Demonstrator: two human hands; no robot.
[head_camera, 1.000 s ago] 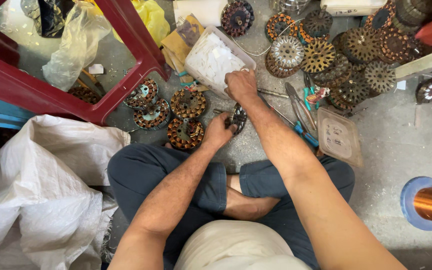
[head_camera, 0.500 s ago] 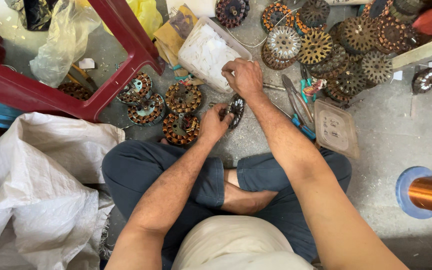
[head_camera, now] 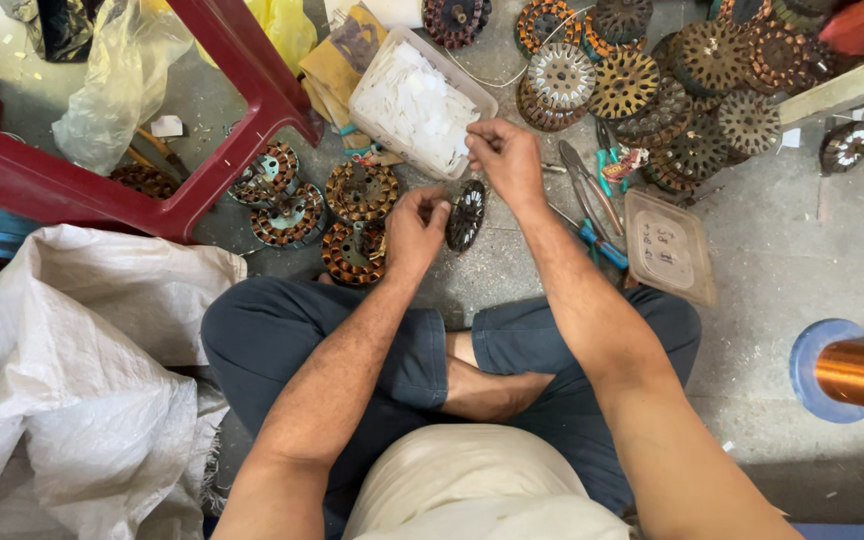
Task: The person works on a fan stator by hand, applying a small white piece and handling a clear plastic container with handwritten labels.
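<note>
While the person is sitting cross-legged on the floor, the left hand [head_camera: 414, 228] is gripping a dark stator [head_camera: 466, 215], holding it on edge just above the concrete between the knees and a white tub [head_camera: 367, 92]. The right hand [head_camera: 505, 158] is hovering just above and right of the stator, its fingers pinched closed, apparently on a small white slip; the slip itself is too small to be sure of. That hand is sitting at the near rim of the tub, which is brimming with white paper pieces [head_camera: 414, 105].

By my reading, the step in hand is fitting an insulating slip into a slot of the stator: one has been picked and is being brought across. The next move is calling for a steady left grip, the stator turned so an open slot is facing the right fingertips, and the slip lined up edge-on before pushing.

Three copper-wound stators [head_camera: 360, 190] are lying just left of the left hand, beside a red stool leg [head_camera: 252, 95]. Bare stators [head_camera: 622, 85] are piling up beyond the right hand, with pliers [head_camera: 592, 235] and a clear lid [head_camera: 668, 246] lying to its right.
</note>
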